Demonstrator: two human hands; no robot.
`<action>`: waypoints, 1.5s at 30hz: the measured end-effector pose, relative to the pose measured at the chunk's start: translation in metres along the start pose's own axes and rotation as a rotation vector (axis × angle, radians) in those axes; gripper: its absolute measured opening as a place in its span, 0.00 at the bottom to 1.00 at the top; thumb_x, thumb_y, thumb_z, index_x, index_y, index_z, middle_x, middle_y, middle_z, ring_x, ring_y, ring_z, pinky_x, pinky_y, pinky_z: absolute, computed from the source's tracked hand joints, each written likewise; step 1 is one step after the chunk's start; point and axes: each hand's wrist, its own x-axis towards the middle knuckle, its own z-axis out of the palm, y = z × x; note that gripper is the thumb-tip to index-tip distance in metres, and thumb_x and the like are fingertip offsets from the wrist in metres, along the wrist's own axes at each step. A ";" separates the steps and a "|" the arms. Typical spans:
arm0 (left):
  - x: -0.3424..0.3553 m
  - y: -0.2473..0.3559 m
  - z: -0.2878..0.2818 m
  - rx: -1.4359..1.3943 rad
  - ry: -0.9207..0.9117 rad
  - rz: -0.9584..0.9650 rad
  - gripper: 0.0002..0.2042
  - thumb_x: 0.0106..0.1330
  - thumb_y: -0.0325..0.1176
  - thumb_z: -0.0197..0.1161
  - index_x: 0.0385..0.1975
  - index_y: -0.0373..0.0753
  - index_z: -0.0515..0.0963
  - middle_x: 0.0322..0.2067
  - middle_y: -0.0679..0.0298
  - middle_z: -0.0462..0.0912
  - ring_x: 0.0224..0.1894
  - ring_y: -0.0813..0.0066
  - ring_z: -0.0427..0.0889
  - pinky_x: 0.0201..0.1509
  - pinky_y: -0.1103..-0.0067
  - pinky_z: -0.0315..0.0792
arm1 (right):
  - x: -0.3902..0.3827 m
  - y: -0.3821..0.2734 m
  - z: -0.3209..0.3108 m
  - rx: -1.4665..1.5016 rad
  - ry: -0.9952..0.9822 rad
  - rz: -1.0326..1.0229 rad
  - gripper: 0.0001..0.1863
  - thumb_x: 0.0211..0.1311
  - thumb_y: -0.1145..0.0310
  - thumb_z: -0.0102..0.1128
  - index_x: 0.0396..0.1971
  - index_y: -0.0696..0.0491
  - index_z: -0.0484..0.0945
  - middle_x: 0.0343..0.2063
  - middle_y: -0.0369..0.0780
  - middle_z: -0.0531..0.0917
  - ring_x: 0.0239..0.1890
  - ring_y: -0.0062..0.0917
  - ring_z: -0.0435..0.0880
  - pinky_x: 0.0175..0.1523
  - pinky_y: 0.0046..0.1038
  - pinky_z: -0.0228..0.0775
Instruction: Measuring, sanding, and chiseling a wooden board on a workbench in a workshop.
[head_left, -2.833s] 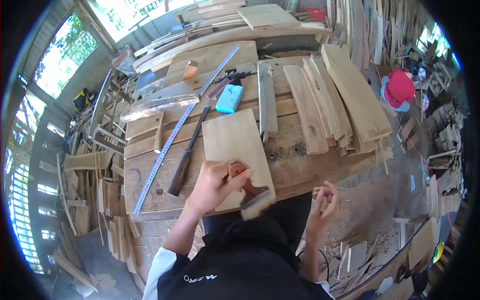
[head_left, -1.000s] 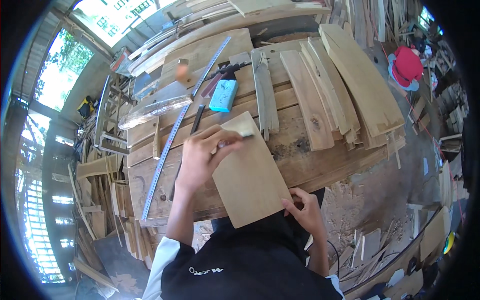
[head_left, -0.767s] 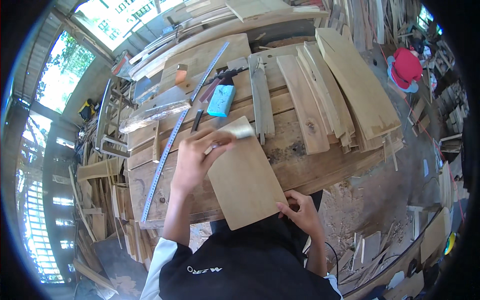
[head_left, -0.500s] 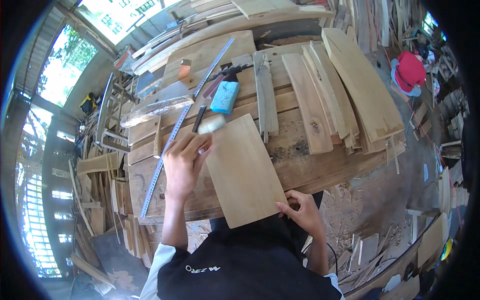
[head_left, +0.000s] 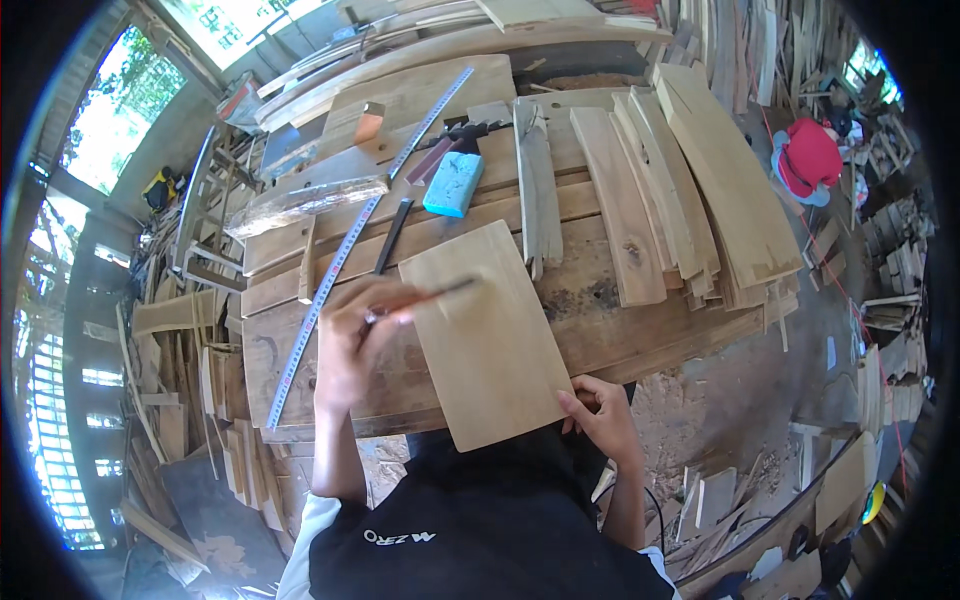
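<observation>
My left hand, blurred by motion, is closed on a wooden-handled brush, held over the upper left part of a pale rectangular board. The board lies tilted across the near edge of the worn workbench, overhanging it. My right hand grips the board's lower right corner, thumb on top and fingers curled at the edge. Beyond the board lie a light blue block and a narrow black bar. A long white rule runs diagonally to the left of my left hand.
Loose planks pile at the bench's right, more along the back. A silvery wrapped piece lies at left. A wooden frame stands beside the bench. Offcuts litter the floor. A red and blue item sits at right.
Since the oldest frame my right hand has taken the board's corner and the board has tilted. My left hand moved the brush up over the board, then leftward and slightly down.
</observation>
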 end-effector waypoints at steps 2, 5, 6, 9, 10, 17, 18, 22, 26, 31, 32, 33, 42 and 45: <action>0.004 -0.013 0.007 -0.077 0.101 -0.067 0.11 0.66 0.26 0.66 0.45 0.30 0.84 0.43 0.53 0.85 0.42 0.65 0.86 0.47 0.74 0.79 | -0.001 -0.004 0.001 -0.020 -0.011 0.014 0.18 0.71 0.59 0.63 0.40 0.64 0.82 0.24 0.40 0.86 0.24 0.18 0.84 0.30 0.22 0.72; -0.001 -0.019 0.007 -0.167 0.144 -0.088 0.11 0.67 0.23 0.64 0.47 0.29 0.83 0.47 0.52 0.84 0.48 0.64 0.85 0.53 0.74 0.79 | -0.001 -0.010 0.009 -0.066 -0.054 0.007 0.20 0.72 0.58 0.61 0.42 0.64 0.81 0.24 0.41 0.87 0.24 0.18 0.83 0.31 0.22 0.72; -0.004 -0.023 0.007 -0.164 0.170 -0.065 0.11 0.67 0.22 0.64 0.48 0.29 0.83 0.48 0.52 0.84 0.50 0.65 0.84 0.54 0.75 0.79 | 0.000 -0.012 0.012 -0.094 -0.085 -0.013 0.21 0.73 0.57 0.60 0.43 0.64 0.81 0.24 0.42 0.87 0.24 0.19 0.83 0.31 0.23 0.72; -0.015 -0.035 0.013 -0.127 0.230 -0.065 0.12 0.66 0.21 0.65 0.48 0.28 0.82 0.50 0.51 0.83 0.53 0.66 0.83 0.57 0.76 0.78 | 0.003 -0.010 0.018 -0.154 -0.108 -0.031 0.17 0.73 0.61 0.60 0.44 0.63 0.81 0.23 0.39 0.86 0.23 0.15 0.80 0.29 0.20 0.70; -0.020 -0.031 0.014 -0.229 0.267 -0.118 0.12 0.65 0.21 0.67 0.47 0.28 0.82 0.53 0.50 0.82 0.54 0.66 0.83 0.58 0.76 0.77 | 0.004 -0.011 0.022 -0.179 -0.124 -0.051 0.17 0.72 0.61 0.60 0.44 0.63 0.80 0.23 0.40 0.86 0.23 0.15 0.80 0.30 0.20 0.70; -0.058 -0.046 -0.008 -0.371 0.432 -0.263 0.10 0.67 0.20 0.63 0.47 0.28 0.82 0.54 0.49 0.83 0.55 0.68 0.82 0.60 0.76 0.73 | -0.003 -0.029 0.031 -0.283 -0.309 0.096 0.19 0.72 0.58 0.59 0.42 0.63 0.81 0.26 0.43 0.88 0.25 0.23 0.84 0.34 0.26 0.75; -0.065 -0.049 -0.013 -0.399 0.470 -0.267 0.10 0.68 0.19 0.62 0.47 0.28 0.81 0.54 0.49 0.83 0.55 0.69 0.82 0.61 0.77 0.73 | -0.003 -0.031 0.031 -0.323 -0.337 0.102 0.19 0.72 0.58 0.59 0.39 0.62 0.81 0.25 0.43 0.88 0.25 0.25 0.85 0.34 0.27 0.76; -0.082 -0.058 -0.031 -0.327 0.547 -0.273 0.10 0.66 0.16 0.59 0.46 0.26 0.81 0.58 0.49 0.79 0.54 0.73 0.82 0.59 0.80 0.73 | 0.001 -0.027 0.031 -0.422 -0.389 0.073 0.20 0.73 0.56 0.58 0.37 0.61 0.82 0.24 0.42 0.88 0.26 0.29 0.87 0.36 0.29 0.77; -0.088 -0.078 -0.029 -0.105 0.480 -0.363 0.13 0.61 0.13 0.54 0.41 0.29 0.83 0.54 0.52 0.83 0.51 0.73 0.84 0.56 0.80 0.76 | 0.005 -0.033 0.032 -0.540 -0.399 0.066 0.24 0.73 0.50 0.54 0.36 0.59 0.83 0.23 0.41 0.88 0.28 0.33 0.88 0.39 0.30 0.77; -0.083 -0.084 -0.032 0.282 0.402 -0.324 0.08 0.62 0.19 0.63 0.39 0.35 0.84 0.45 0.58 0.88 0.57 0.59 0.82 0.65 0.68 0.71 | 0.004 -0.054 0.033 -0.644 -0.468 0.163 0.26 0.74 0.47 0.51 0.38 0.58 0.84 0.24 0.41 0.88 0.29 0.35 0.88 0.40 0.33 0.78; -0.081 -0.079 -0.029 0.286 0.469 -0.284 0.08 0.61 0.24 0.66 0.39 0.36 0.85 0.42 0.58 0.88 0.55 0.54 0.81 0.65 0.64 0.68 | 0.004 -0.060 0.034 -0.648 -0.470 0.170 0.26 0.74 0.47 0.51 0.38 0.58 0.84 0.24 0.41 0.88 0.29 0.35 0.88 0.40 0.33 0.78; -0.079 -0.071 -0.028 0.311 0.423 -0.321 0.09 0.60 0.26 0.68 0.40 0.36 0.85 0.40 0.58 0.88 0.52 0.55 0.81 0.63 0.64 0.69 | 0.003 -0.068 0.037 -0.686 -0.486 0.180 0.26 0.74 0.47 0.51 0.38 0.58 0.84 0.24 0.42 0.88 0.29 0.37 0.88 0.40 0.34 0.78; -0.074 -0.068 0.009 0.704 0.134 -0.448 0.24 0.61 0.41 0.70 0.56 0.38 0.77 0.45 0.55 0.79 0.47 0.56 0.80 0.52 0.64 0.73 | 0.004 -0.091 0.045 -0.878 -0.327 -0.025 0.23 0.71 0.49 0.56 0.34 0.56 0.84 0.19 0.44 0.84 0.26 0.40 0.85 0.36 0.36 0.76; -0.074 -0.071 -0.006 0.418 0.101 -0.469 0.13 0.66 0.37 0.67 0.43 0.35 0.79 0.31 0.59 0.81 0.33 0.61 0.82 0.39 0.70 0.74 | 0.023 -0.109 0.053 -0.739 -0.205 -0.234 0.16 0.70 0.57 0.60 0.39 0.58 0.82 0.21 0.43 0.84 0.27 0.30 0.87 0.36 0.31 0.75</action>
